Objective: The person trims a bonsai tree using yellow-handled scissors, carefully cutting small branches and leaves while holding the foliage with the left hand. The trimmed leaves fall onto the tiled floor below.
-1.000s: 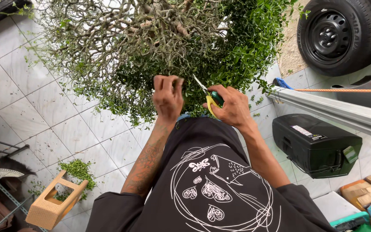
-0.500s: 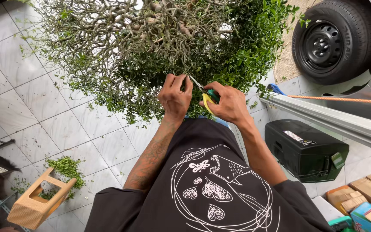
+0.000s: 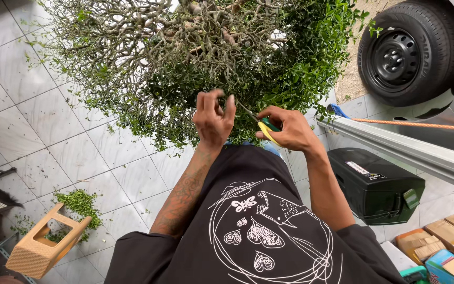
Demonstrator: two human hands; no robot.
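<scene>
A bushy small-leaved tree [image 3: 195, 58] with many bare twisted twigs fills the top of the view. My left hand [image 3: 212, 118] reaches into its lower foliage and pinches a twig between the fingers. My right hand [image 3: 286, 129] grips small scissors [image 3: 262, 126] with yellow and green handles, blades pointing left toward the twig by my left fingers. Both hands are close together at the near edge of the foliage, above my black printed shirt [image 3: 258, 226].
White floor tiles [image 3: 53, 131] carry scattered clippings and a leaf pile [image 3: 80, 202]. A tan wicker stool [image 3: 40, 247] lies at lower left. A black case [image 3: 377, 181], metal rail [image 3: 400, 147], car wheel [image 3: 405, 50] and boxes [image 3: 447, 242] stand to the right.
Both hands have shifted slightly along the foliage, and my left fingers have closed on a twig. The scissors stay in my right hand, blades now nearer the left fingers.
</scene>
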